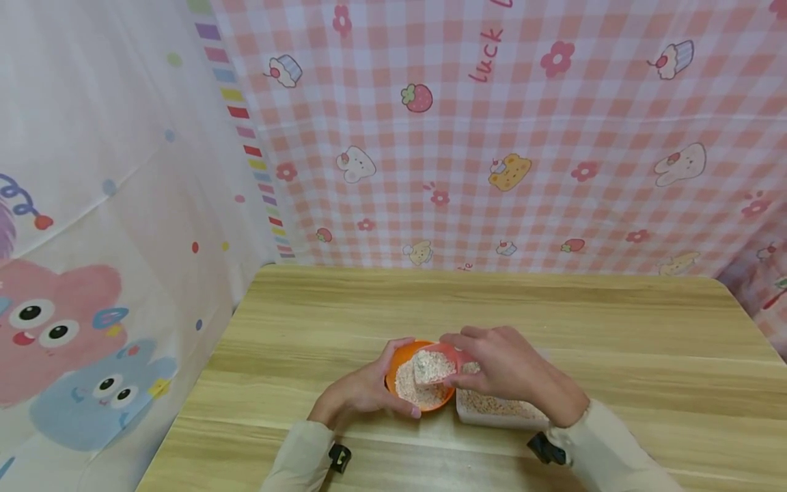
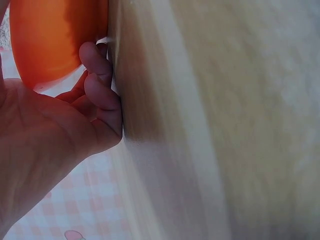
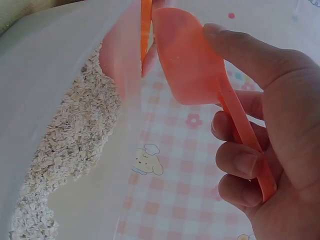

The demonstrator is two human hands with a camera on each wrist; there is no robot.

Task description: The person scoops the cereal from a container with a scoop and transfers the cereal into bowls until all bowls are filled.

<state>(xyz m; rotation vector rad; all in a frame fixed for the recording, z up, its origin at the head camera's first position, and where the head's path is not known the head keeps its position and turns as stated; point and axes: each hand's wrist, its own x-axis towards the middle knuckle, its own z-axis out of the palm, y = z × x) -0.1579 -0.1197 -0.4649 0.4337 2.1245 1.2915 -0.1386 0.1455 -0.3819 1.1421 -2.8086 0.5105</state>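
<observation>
An orange bowl with rolled oats in it stands on the table, and my left hand grips it from the left side. In the left wrist view, fingers curl against the tabletop beside the bowl. My right hand holds a coral-pink scoop by its handle, fingers wrapped round it. Seen from the head, a heap of oats lies in the scoop, which is over the bowl's right part.
Just right of the bowl, partly under my right forearm, a translucent rectangular container holds more oats. The wood-grain table reaches back to a pink checked cloth. A printed white cloth hangs at left.
</observation>
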